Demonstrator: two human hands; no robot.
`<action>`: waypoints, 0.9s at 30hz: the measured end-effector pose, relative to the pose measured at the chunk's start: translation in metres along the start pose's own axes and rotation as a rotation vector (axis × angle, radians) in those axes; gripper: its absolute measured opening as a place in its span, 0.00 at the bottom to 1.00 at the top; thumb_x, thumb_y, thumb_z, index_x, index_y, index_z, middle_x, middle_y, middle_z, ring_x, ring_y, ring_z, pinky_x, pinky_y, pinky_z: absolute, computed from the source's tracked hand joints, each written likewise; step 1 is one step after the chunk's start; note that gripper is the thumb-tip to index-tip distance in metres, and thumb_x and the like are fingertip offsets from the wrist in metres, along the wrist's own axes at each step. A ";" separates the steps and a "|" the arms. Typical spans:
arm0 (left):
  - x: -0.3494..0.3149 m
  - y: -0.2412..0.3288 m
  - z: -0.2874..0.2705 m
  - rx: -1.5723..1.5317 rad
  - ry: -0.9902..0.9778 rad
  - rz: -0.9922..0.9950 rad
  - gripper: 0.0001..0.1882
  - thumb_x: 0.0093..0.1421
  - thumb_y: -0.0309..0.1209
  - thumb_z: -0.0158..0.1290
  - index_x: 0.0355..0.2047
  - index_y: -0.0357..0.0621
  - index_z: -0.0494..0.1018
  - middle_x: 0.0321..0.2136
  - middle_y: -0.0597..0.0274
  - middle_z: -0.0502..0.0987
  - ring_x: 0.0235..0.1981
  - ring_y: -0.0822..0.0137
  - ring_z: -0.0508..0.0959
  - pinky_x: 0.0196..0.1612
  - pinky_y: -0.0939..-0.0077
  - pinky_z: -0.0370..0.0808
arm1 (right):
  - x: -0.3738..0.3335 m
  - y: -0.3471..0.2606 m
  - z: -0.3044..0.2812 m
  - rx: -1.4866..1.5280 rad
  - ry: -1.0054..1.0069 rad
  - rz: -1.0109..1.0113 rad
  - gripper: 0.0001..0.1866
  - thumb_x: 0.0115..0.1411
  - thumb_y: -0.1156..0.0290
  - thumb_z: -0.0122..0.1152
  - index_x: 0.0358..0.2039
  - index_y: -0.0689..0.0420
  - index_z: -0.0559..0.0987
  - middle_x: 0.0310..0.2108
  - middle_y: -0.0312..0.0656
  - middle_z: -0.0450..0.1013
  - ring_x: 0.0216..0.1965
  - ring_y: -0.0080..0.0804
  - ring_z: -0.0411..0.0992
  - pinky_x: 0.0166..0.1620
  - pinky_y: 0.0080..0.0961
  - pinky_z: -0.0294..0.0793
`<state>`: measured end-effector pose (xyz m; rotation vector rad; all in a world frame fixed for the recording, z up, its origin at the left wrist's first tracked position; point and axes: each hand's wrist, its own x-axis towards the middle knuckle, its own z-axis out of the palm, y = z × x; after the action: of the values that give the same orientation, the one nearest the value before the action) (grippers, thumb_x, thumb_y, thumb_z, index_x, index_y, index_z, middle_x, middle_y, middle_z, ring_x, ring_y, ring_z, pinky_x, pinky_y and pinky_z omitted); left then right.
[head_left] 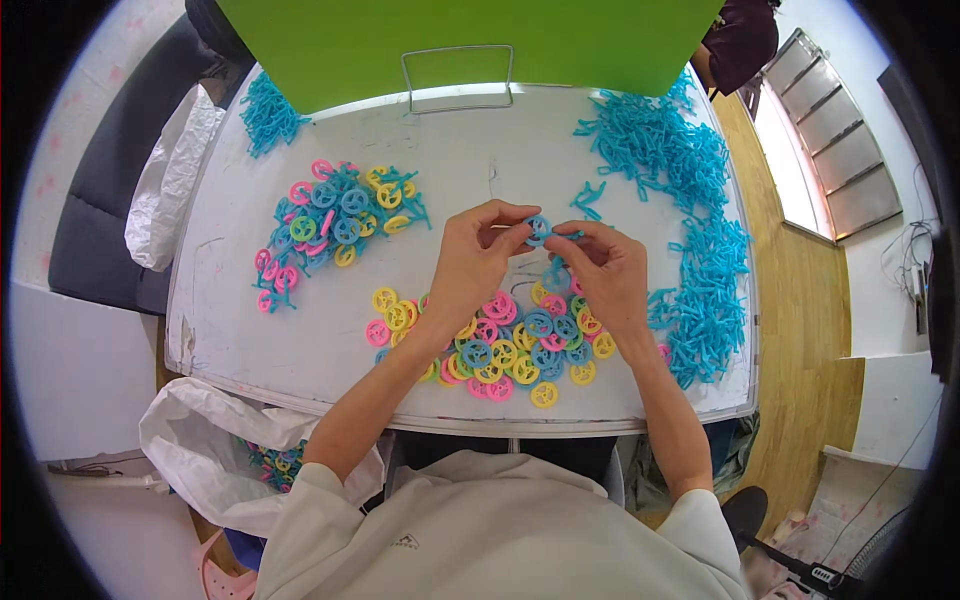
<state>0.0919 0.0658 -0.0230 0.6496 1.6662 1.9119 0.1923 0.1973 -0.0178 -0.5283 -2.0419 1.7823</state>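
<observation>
My left hand [474, 256] pinches a small blue plastic wheel [538, 229] between thumb and fingertips, above the middle of the table. Close against it, my right hand [610, 268] grips a thin turquoise plastic stick [572, 236] that reaches toward the wheel. Whether the two pieces are joined, I cannot tell. Below my hands lies a spread of loose spoked wheels [505, 354] in pink, yellow, blue and green, partly covered by my forearms. A couple of turquoise sticks [590, 199] rest just beyond my right hand.
Turquoise sticks [706, 285] are heaped along the right edge, and more [267, 112] sit far left. A mixed pile of wheels with sticks [330, 217] lies left. A green panel [560, 45] stands at the back. Left of my lap hangs a white sack [190, 445] holding coloured pieces.
</observation>
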 end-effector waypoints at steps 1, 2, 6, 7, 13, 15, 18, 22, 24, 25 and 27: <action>-0.002 0.002 0.001 -0.019 0.008 0.000 0.10 0.60 0.19 0.49 0.41 0.33 0.75 0.35 0.57 0.79 0.36 0.70 0.79 0.42 0.78 0.78 | 0.001 0.002 -0.001 0.000 0.002 0.000 0.08 0.56 0.76 0.63 0.35 0.64 0.80 0.25 0.40 0.78 0.26 0.17 0.73 0.26 0.11 0.68; -0.002 0.003 0.003 -0.019 0.007 0.000 0.10 0.60 0.19 0.49 0.41 0.33 0.75 0.35 0.57 0.79 0.36 0.70 0.79 0.42 0.78 0.78 | 0.002 0.006 -0.002 0.006 -0.011 0.004 0.08 0.56 0.75 0.63 0.36 0.65 0.80 0.26 0.41 0.78 0.27 0.18 0.74 0.27 0.11 0.70; -0.006 -0.002 0.008 0.036 0.054 0.011 0.11 0.60 0.20 0.49 0.43 0.33 0.75 0.36 0.56 0.79 0.36 0.71 0.79 0.41 0.78 0.79 | 0.001 0.008 0.000 0.044 -0.002 0.048 0.09 0.57 0.74 0.62 0.36 0.67 0.79 0.27 0.43 0.79 0.29 0.20 0.76 0.29 0.12 0.73; -0.006 -0.004 0.008 0.078 0.066 0.019 0.12 0.61 0.22 0.50 0.44 0.33 0.75 0.37 0.56 0.78 0.37 0.71 0.79 0.42 0.78 0.79 | 0.001 0.006 0.001 0.044 -0.004 0.049 0.09 0.57 0.74 0.62 0.36 0.67 0.79 0.27 0.43 0.79 0.29 0.20 0.76 0.29 0.12 0.73; -0.010 0.001 0.015 0.071 0.134 0.003 0.11 0.61 0.21 0.50 0.43 0.31 0.74 0.38 0.55 0.78 0.37 0.69 0.80 0.41 0.77 0.80 | -0.003 0.006 0.005 -0.015 0.067 0.068 0.08 0.56 0.75 0.63 0.35 0.66 0.79 0.28 0.41 0.78 0.29 0.19 0.75 0.30 0.11 0.72; -0.008 0.001 0.012 0.049 0.107 -0.001 0.10 0.61 0.22 0.50 0.42 0.31 0.74 0.39 0.56 0.78 0.37 0.69 0.79 0.42 0.76 0.80 | -0.005 0.002 0.006 -0.092 0.098 0.037 0.08 0.56 0.76 0.63 0.36 0.65 0.80 0.28 0.40 0.78 0.29 0.18 0.75 0.31 0.12 0.72; -0.001 0.000 0.003 -0.049 0.047 -0.030 0.10 0.62 0.23 0.50 0.43 0.32 0.73 0.38 0.58 0.77 0.39 0.70 0.78 0.43 0.76 0.79 | -0.002 0.015 0.001 -0.112 0.016 -0.218 0.10 0.58 0.77 0.60 0.41 0.63 0.79 0.30 0.39 0.78 0.30 0.18 0.74 0.31 0.13 0.71; 0.010 0.000 -0.022 -0.206 0.091 -0.123 0.10 0.64 0.27 0.49 0.43 0.36 0.72 0.37 0.61 0.75 0.40 0.70 0.77 0.44 0.74 0.77 | 0.002 0.001 -0.008 0.043 -0.162 -0.080 0.13 0.60 0.79 0.55 0.46 0.60 0.77 0.32 0.40 0.78 0.31 0.18 0.74 0.33 0.15 0.71; 0.015 0.008 -0.034 -0.171 0.170 -0.052 0.09 0.64 0.26 0.48 0.43 0.36 0.72 0.35 0.62 0.74 0.38 0.72 0.76 0.43 0.75 0.78 | 0.009 -0.001 -0.022 -0.154 -0.011 -0.123 0.16 0.60 0.81 0.52 0.49 0.58 0.75 0.35 0.40 0.79 0.36 0.23 0.75 0.38 0.19 0.72; 0.017 0.011 -0.042 -0.135 0.253 0.020 0.09 0.64 0.24 0.47 0.42 0.36 0.73 0.33 0.63 0.73 0.35 0.73 0.75 0.42 0.75 0.79 | 0.014 0.003 -0.031 -0.155 -0.008 -0.123 0.16 0.60 0.81 0.52 0.49 0.58 0.75 0.35 0.40 0.79 0.36 0.23 0.75 0.38 0.19 0.72; 0.020 0.014 -0.055 -0.128 0.287 0.056 0.09 0.64 0.24 0.46 0.42 0.35 0.72 0.33 0.63 0.73 0.35 0.72 0.76 0.43 0.74 0.79 | 0.024 0.015 -0.052 -0.661 0.181 -0.427 0.17 0.59 0.80 0.53 0.49 0.56 0.75 0.41 0.41 0.77 0.43 0.33 0.75 0.47 0.28 0.71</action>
<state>0.0402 0.0363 -0.0163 0.3901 1.6895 2.2159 0.1985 0.2555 -0.0254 -0.3658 -2.3627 0.7763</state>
